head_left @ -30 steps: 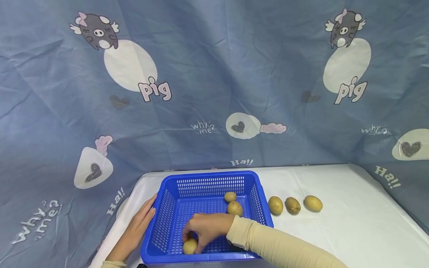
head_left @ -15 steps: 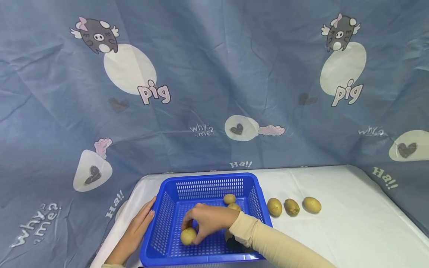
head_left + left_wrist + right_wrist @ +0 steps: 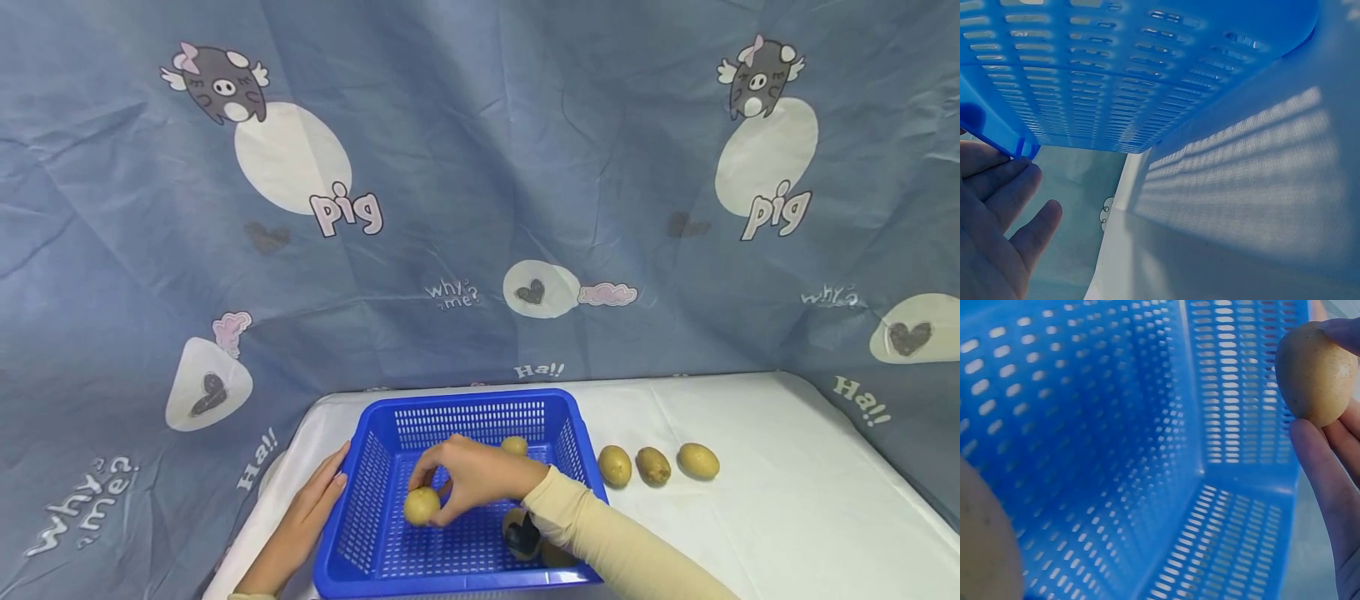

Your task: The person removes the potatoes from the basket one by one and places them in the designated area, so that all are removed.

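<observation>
Head view: 3 potatoes (image 3: 653, 464) outside basket (image 3: 375, 517), 1 in right hand (image 3: 472, 483).

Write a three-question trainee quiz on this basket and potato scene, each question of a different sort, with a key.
1. True or false: the right hand grips a potato above the floor of the blue basket.
2. How many potatoes lie in a row on the white tablecloth to the right of the basket?
A) one B) three C) five
3. Fill in: the left hand rests with straight fingers against the basket's ____ wall.

Key: 1 true; 2 B, the row of three; 3 left outer.
</observation>
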Demonstrator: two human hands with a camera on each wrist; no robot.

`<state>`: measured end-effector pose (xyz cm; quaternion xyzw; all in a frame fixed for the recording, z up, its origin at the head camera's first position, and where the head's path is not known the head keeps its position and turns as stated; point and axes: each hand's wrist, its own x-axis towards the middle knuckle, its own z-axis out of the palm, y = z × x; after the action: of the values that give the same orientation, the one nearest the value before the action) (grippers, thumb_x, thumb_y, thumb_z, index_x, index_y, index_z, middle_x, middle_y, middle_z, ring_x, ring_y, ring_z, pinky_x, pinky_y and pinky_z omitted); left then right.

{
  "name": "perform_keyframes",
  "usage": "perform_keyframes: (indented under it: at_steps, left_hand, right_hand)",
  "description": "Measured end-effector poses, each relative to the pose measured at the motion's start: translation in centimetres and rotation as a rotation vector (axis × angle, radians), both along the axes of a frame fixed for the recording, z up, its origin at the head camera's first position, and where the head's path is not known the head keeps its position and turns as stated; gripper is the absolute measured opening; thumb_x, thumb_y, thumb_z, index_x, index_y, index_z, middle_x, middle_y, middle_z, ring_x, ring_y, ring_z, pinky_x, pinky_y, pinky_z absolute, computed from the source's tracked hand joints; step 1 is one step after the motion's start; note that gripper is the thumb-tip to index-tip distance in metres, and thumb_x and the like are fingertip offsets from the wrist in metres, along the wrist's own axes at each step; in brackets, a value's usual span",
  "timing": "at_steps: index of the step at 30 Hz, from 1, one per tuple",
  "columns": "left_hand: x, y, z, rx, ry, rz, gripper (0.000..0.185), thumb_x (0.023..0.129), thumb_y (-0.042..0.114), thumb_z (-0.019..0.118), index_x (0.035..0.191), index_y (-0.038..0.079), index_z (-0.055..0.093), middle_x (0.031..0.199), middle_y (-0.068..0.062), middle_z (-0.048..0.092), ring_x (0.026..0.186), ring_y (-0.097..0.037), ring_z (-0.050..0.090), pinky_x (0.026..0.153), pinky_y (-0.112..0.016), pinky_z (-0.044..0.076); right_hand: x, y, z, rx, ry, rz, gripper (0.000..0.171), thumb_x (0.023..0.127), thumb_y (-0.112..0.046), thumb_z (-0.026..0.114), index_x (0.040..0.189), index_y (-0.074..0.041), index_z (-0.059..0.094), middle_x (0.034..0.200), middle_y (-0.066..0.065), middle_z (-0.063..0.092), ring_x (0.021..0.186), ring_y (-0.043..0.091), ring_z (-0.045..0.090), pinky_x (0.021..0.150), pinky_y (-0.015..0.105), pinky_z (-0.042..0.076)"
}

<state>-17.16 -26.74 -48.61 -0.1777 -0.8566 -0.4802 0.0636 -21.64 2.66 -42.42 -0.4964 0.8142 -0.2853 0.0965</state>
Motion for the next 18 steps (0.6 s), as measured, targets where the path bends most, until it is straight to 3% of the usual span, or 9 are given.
perform_keyframes:
  at_steps: [13, 18]
  left_hand:
    - [-0.1, 0.0, -0.2, -0.002, 0.018, 0.003, 0.050, 0.113, 0.023, 0.038, 0.161, 0.009, 0.035, 0.164, -0.022, 0.038, 0.135, 0.026, 0.026, 0.107, 0.002, 0.021]
    - [0.0, 0.0, -0.1, -0.011, 0.010, 0.009, 0.050, 0.113, 0.024, 0.038, 0.161, 0.010, 0.035, 0.164, -0.021, 0.038, 0.136, 0.024, 0.026, 0.107, 0.002, 0.022]
  right_hand:
    - [-0.8, 2.3, 2.3, -0.223, -0.223, -0.054, 0.036, 0.083, -0.008, 0.086, 0.116, -0.009, 0.074, 0.118, 0.002, 0.073, 0.107, 0.003, 0.067, 0.086, 0.025, 0.063]
    - [-1.0, 2.8, 2.7, -0.274, -0.220, -0.073, 0.037, 0.082, -0.009, 0.086, 0.117, -0.009, 0.073, 0.115, 0.002, 0.074, 0.107, 0.008, 0.068, 0.086, 0.028, 0.064]
